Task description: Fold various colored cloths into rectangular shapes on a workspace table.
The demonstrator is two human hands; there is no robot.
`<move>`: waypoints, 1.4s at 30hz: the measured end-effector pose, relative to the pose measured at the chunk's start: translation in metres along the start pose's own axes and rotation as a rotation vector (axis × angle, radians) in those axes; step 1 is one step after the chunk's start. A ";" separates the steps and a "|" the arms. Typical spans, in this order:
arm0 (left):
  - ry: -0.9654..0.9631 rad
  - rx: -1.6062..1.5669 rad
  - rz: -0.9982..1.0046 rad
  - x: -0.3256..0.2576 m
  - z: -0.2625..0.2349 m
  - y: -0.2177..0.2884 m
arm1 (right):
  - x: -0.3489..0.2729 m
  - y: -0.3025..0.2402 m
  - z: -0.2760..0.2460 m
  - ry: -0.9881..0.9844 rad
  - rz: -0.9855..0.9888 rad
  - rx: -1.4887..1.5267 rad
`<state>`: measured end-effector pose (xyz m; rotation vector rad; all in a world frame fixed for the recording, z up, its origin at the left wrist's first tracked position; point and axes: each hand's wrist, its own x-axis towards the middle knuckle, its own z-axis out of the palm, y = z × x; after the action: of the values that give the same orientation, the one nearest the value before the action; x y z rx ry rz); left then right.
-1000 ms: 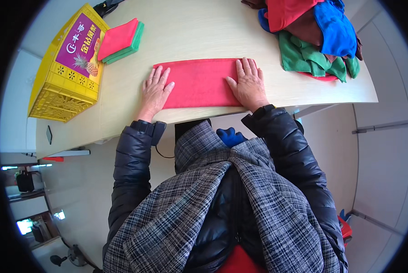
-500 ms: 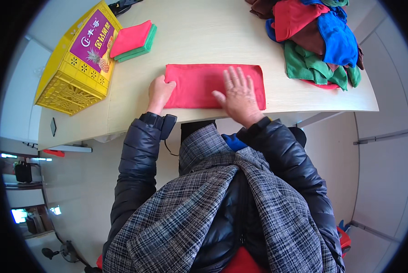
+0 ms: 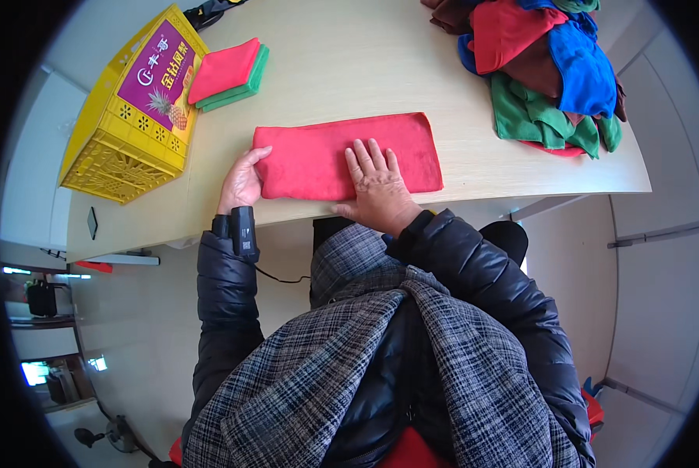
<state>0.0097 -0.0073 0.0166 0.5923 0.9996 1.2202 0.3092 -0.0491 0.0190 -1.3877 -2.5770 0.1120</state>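
In front of me a red cloth (image 3: 310,160), folded into a long rectangle, lies slightly tilted on the table. My left hand (image 3: 242,181) grips its left end, thumb on top and the other fingers partly hidden at the edge. Flat on the cloth's middle, near its front edge, rests my right hand (image 3: 376,187) with fingers stretched out and nothing held. A small neat stack of folded cloths (image 3: 226,72), red above green, sits farther off to the left.
A yellow plastic crate (image 3: 131,117) with a purple label stands at the table's left. At the far right is a loose heap of red, blue, green and brown cloths (image 3: 548,74). The pale table (image 3: 349,70) has its front edge close to me.
The red cloth has shifted left and turned slightly, its left end now nearer me. My left hand has moved left and turned; my right hand has slid left and nearer me.
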 end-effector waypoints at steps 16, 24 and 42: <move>-0.241 0.329 0.132 0.019 0.150 -0.004 | -0.044 -0.008 0.004 0.055 -0.134 0.086; -0.104 0.919 0.315 0.072 0.205 -0.090 | -0.060 0.002 -0.002 -0.044 -0.201 0.101; -0.222 0.848 0.344 0.023 0.202 -0.075 | -0.065 0.013 0.005 0.016 -0.141 0.135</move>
<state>0.2226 0.0203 0.0426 1.5793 1.2418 0.9497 0.3537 -0.0961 0.0026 -1.1525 -2.5913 0.2463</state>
